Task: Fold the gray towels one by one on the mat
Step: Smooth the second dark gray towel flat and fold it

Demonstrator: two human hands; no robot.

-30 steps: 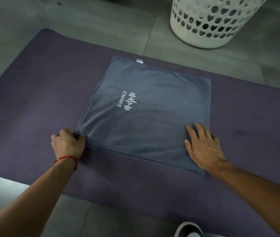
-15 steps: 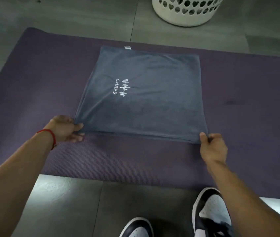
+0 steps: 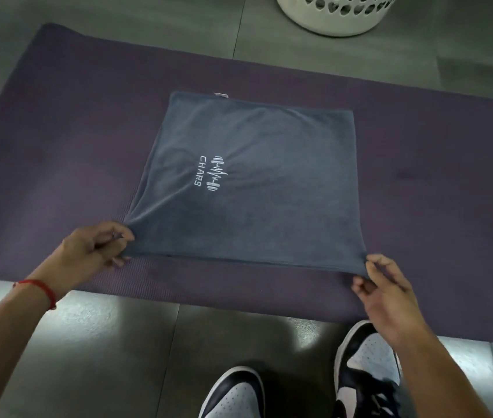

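now, towel (image 3: 269, 182): gray, folded flat mid-mat (image 3: 58, 146), near its front edge.
left hand (image 3: 94, 251): pinches the towel's near left corner.
right hand (image 3: 387, 291): pinches the near right corner.

Both hands (image 3: 94, 254) now lift towel (image 3: 257, 182) corners (near edge).

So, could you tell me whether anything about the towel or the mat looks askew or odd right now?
Nothing serious stands out. The gray towel lies flat on the purple mat, its edges skewed to the mat's edges. Its near left corner shows creases where the left hand pinches it; the right hand pinches the near right corner.
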